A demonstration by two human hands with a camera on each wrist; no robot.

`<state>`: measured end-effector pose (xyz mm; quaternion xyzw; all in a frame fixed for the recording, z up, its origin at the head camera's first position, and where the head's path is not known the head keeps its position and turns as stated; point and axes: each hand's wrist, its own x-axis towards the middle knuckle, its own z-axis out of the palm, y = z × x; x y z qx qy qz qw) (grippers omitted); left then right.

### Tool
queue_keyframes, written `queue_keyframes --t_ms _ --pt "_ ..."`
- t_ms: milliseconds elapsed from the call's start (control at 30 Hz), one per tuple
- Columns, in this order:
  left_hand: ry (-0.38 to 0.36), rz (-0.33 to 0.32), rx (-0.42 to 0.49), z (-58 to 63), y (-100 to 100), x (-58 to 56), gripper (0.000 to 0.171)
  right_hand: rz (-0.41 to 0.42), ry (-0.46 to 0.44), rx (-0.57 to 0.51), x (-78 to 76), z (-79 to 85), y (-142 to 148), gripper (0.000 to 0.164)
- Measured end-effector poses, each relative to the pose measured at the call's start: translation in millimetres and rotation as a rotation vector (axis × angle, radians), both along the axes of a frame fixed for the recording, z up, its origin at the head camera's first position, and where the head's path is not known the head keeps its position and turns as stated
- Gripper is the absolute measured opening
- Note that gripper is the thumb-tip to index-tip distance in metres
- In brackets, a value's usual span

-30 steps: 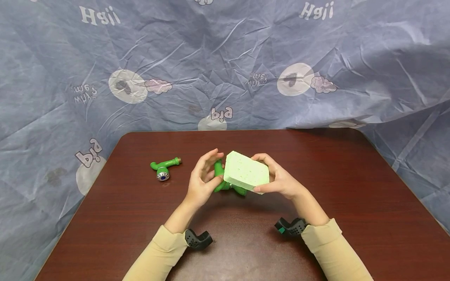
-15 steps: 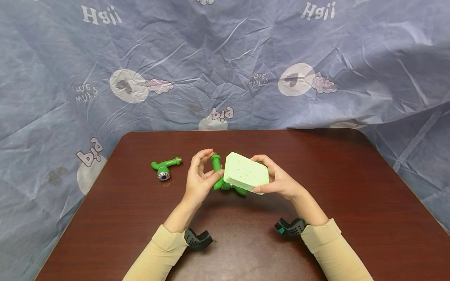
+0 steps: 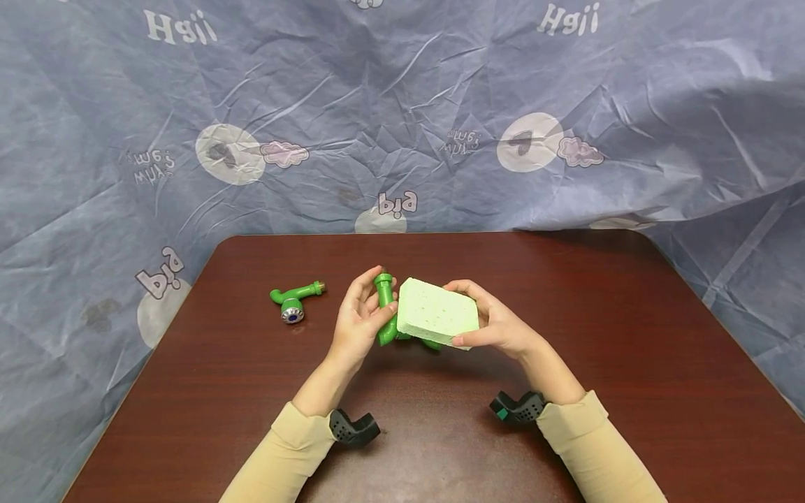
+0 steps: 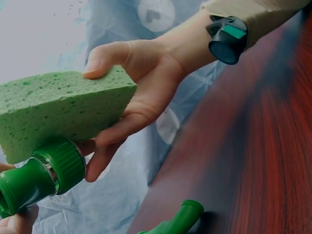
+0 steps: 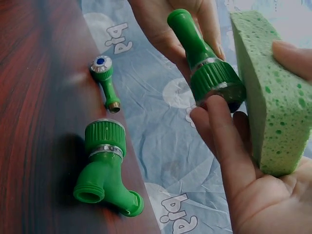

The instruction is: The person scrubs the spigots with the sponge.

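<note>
My left hand [image 3: 352, 325] holds a green tap [image 3: 386, 293] between thumb and fingers, its brass-coloured threaded end up. A pale green sponge [image 3: 437, 312] is gripped by my right hand [image 3: 506, 325], thumb along one face and fingers behind. In the right wrist view the held tap's ribbed knob [image 5: 217, 80] is right against the broad side of the sponge [image 5: 273, 122]. Some fingertips of my right hand lie beside that knob. Both things are held up over the table, and the sponge hides part of the tap in the head view.
A second green tap [image 3: 292, 300], with a silver and blue knob, lies on the dark red-brown table [image 3: 239, 405] to the left. Another green tap [image 5: 105, 170] stands on the table below the hands. Wrinkled blue printed cloth [image 3: 377, 105] hangs behind.
My left hand has drawn the tap a little to the left, showing more of it. My right hand has shifted the sponge slightly left and down, turning it a little over the tap.
</note>
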<state>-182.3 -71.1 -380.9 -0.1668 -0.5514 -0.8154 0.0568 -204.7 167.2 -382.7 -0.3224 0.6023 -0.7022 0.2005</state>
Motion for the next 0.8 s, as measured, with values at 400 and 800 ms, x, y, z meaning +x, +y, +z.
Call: queue_keyframes --t_ms 400,800 --pt "-0.089 -0.052 -0.168 0.7 -7 -2.2 0.048 -0.043 0.007 0.001 1.8 0.8 -1 0.067" --pt "-0.104 0.092 -0.145 -5.2 -7 -5.8 0.043 -0.062 0.198 0.110 -1.8 13.4 15 0.069"
